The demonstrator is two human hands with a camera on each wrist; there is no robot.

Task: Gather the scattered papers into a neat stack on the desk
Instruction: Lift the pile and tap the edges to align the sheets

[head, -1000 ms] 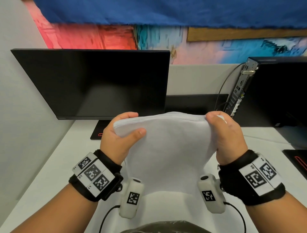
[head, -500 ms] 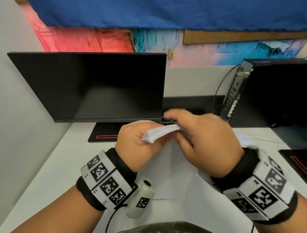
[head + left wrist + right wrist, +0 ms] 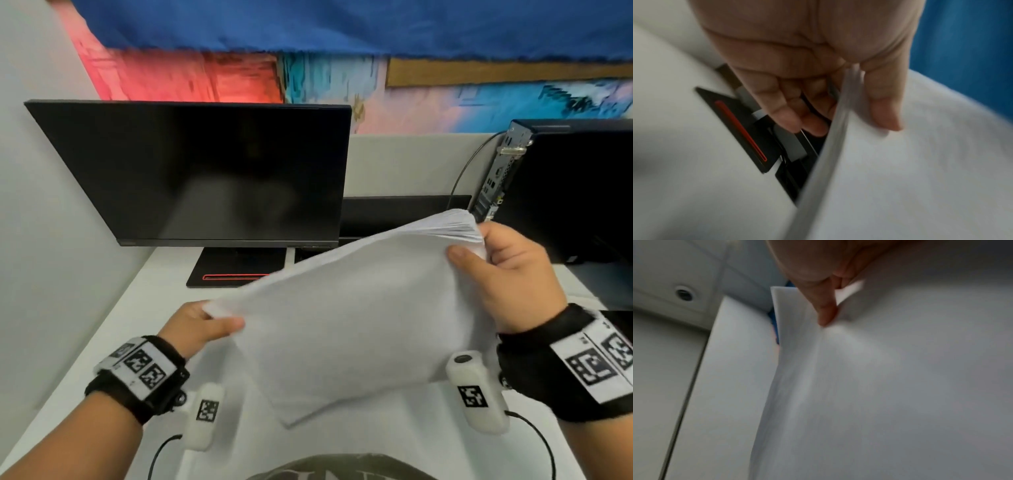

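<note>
A white desk (image 3: 102, 329) runs beneath a dark, switched-off monitor (image 3: 191, 171) on a black stand with a red stripe (image 3: 236, 270), with a black desktop computer (image 3: 565, 192) standing to the right and a painted wall behind. Above the desk, clear of its surface, a person holds a thick stack of white papers (image 3: 342, 329) tilted, its right end high near the computer and its left end low.

The right hand (image 3: 507, 274) grips the raised corner, thumb on the upper face and the other fingers curled behind, where the sheet edges fan slightly apart. The left hand (image 3: 198, 325) pinches the lower left corner, thumb on top; the left wrist view shows its fingers (image 3: 789, 113) loosely curled under the sheets, the thumb pressed on the top page.

The papers appear fully gathered, so what is left is judged to be squaring and setting down. To do it well, the stack should probably be turned upright on one long edge, the grip loosened enough for the sheets to slide, and the edge tapped on the desk until the fanned corner closes. Then it can be laid flat on the bare desktop in front of the monitor stand, both hands releasing together so that the top sheets do not skid.
</note>
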